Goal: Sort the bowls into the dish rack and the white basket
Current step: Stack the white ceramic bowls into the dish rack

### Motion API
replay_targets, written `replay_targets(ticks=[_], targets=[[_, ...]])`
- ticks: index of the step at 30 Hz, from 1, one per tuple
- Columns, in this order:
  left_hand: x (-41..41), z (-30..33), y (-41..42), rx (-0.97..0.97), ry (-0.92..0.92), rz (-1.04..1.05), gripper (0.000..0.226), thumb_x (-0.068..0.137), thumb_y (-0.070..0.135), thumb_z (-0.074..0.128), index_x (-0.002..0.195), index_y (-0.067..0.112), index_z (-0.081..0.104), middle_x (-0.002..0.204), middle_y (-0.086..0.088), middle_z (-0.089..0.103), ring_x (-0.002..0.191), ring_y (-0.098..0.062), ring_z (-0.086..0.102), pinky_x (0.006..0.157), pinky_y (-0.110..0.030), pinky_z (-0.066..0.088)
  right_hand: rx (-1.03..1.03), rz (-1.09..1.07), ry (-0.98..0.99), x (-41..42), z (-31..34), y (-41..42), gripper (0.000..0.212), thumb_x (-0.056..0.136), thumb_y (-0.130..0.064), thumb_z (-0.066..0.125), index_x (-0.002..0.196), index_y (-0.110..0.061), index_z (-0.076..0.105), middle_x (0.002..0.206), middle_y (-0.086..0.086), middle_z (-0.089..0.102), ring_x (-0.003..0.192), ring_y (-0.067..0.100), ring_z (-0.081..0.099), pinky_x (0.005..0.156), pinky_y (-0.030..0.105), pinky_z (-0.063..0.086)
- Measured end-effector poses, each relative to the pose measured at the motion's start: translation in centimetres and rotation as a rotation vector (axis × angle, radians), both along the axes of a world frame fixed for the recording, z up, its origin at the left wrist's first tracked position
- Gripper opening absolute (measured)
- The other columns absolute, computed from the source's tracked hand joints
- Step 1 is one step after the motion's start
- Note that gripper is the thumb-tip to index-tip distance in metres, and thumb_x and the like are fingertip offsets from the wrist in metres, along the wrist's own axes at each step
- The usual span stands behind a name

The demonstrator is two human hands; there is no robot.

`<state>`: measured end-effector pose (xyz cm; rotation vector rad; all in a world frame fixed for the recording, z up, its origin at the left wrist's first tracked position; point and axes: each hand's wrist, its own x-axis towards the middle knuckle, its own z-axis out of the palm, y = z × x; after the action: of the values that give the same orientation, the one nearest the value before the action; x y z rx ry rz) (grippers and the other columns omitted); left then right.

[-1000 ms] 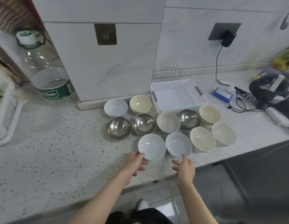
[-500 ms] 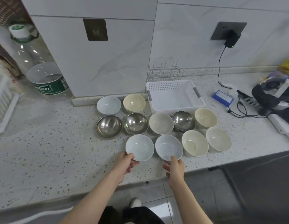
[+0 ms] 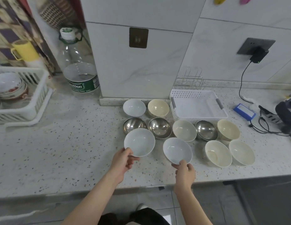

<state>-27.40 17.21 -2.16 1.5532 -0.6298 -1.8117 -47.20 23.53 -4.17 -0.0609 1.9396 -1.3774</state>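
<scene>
While steel bowl (image 3: 133, 125) half-hidden — left hand (image 3: 123, 161), right hand (image 3: 184, 172) each clamped on white bowl (image 3: 139, 142); (image 3: 177, 151).

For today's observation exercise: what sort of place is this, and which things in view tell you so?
Most likely a home kitchen counter: a speckled stone worktop against tiled walls, a dish rack holding crockery, and many bowls laid out, two of them held by the left hand and right hand.
</scene>
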Motion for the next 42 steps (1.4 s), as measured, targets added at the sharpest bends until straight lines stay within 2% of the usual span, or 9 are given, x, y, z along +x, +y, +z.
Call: replay_targets(ticks=[3, 8, 15, 21, 26, 31, 34, 37, 42], targets=[[4.3, 1.4, -0.1, -0.042, 0.049, 0.044, 0.021, 0.089, 0.007, 0.05, 0.108, 0.008, 0.059, 0.075, -0.018, 0.073, 0.053, -0.012, 0.049, 0.053, -0.026, 0.038, -0.06, -0.002, 0.023, 3.5, 1.1, -1.2, 0.028, 0.083, -0.022, 0.052, 0.107, -0.01, 0.059, 0.067, 0.005, 0.074, 0.064, 0.013, 0.042, 0.059, 0.029, 0.035], [14.0, 3.1, -0.6, -0.113, 0.059, 0.12, 0.021, 0.09, 0.008, 0.049, 0.109, 0.01, 0.058, 0.071, -0.013, 0.074, 0.051, -0.01, 0.051, 0.054, -0.026, 0.039, -0.155, 0.045, -0.032, 12.9, 3.2, -3.7, 0.031, 0.085, -0.015, 0.052, 0.115, -0.009, 0.06, 0.087, 0.018, 0.073, 0.059, 0.01, 0.049, 0.061, 0.024, 0.037], [28.9, 3.3, 0.4, -0.122, -0.005, 0.268, 0.021, 0.088, 0.008, 0.049, 0.106, 0.012, 0.06, 0.075, -0.017, 0.075, 0.046, -0.007, 0.053, 0.051, -0.024, 0.039, -0.146, 0.182, -0.148, 28.0, 5.0, -5.4, 0.009, 0.084, -0.013, 0.054, 0.091, -0.016, 0.058, 0.073, 0.016, 0.073, 0.05, 0.013, 0.03, 0.048, 0.024, 0.028], [38.0, 3.9, 1.4, -0.139, -0.026, 0.379, 0.017, 0.089, 0.011, 0.049, 0.102, 0.016, 0.059, 0.08, -0.019, 0.075, 0.057, -0.013, 0.044, 0.052, -0.024, 0.042, -0.168, 0.294, -0.122, 36.1, 6.1, -6.5, 0.008, 0.084, -0.012, 0.054, 0.089, -0.014, 0.06, 0.066, 0.014, 0.073, 0.045, 0.01, 0.03, 0.044, 0.022, 0.029], [41.8, 5.2, -0.6, -0.178, -0.048, 0.441, 0.016, 0.087, 0.011, 0.05, 0.099, 0.017, 0.059, 0.079, -0.017, 0.076, 0.056, -0.013, 0.045, 0.054, -0.026, 0.043, -0.22, 0.416, -0.04, 39.1, 7.8, -9.7, 0.007, 0.084, -0.014, 0.053, 0.082, -0.009, 0.057, 0.062, 0.012, 0.072, 0.038, 0.007, 0.029, 0.038, 0.017, 0.029], [43.7, 6.9, -4.4, -0.243, -0.051, 0.475, 0.017, 0.087, 0.012, 0.052, 0.102, 0.013, 0.061, 0.079, -0.018, 0.076, 0.055, -0.015, 0.042, 0.056, -0.027, 0.042, -0.279, 0.555, 0.119, 41.0, 10.1, -15.2, 0.013, 0.083, -0.024, 0.055, 0.087, -0.013, 0.063, 0.064, 0.003, 0.073, 0.062, 0.014, 0.044, 0.063, 0.029, 0.038], [45.0, 7.9, -6.9, -0.287, -0.066, 0.496, 0.017, 0.088, 0.012, 0.053, 0.103, 0.011, 0.061, 0.08, -0.019, 0.075, 0.055, -0.015, 0.042, 0.057, -0.027, 0.042, -0.338, 0.643, 0.197, 42.7, 11.5, -19.2, 0.006, 0.084, -0.022, 0.057, 0.082, -0.022, 0.062, 0.064, 0.001, 0.073, 0.057, 0.003, 0.058, 0.061, 0.027, 0.038], [46.4, 8.8, -9.6, -0.325, -0.082, 0.511, 0.016, 0.088, 0.01, 0.053, 0.101, 0.012, 0.061, 0.08, -0.018, 0.076, 0.049, -0.011, 0.044, 0.057, -0.027, 0.041, -0.35, 0.755, 0.287, 44.3, 12.0, -22.7, 0.01, 0.083, -0.025, 0.06, 0.093, -0.023, 0.062, 0.065, -0.004, 0.072, 0.062, -0.011, 0.063, 0.056, 0.023, 0.036], [48.5, 9.2, -12.4, -0.349, -0.091, 0.556, 0.016, 0.09, 0.011, 0.054, 0.103, 0.014, 0.061, 0.081, -0.02, 0.076, 0.053, -0.013, 0.039, 0.057, -0.027, 0.04, -0.237, 0.923, 0.351, 46.0, 11.2, -26.2, 0.027, 0.08, -0.03, 0.061, 0.104, -0.017, 0.062, 0.058, -0.006, 0.071, 0.058, 0.006, 0.057, 0.051, 0.025, 0.038]])
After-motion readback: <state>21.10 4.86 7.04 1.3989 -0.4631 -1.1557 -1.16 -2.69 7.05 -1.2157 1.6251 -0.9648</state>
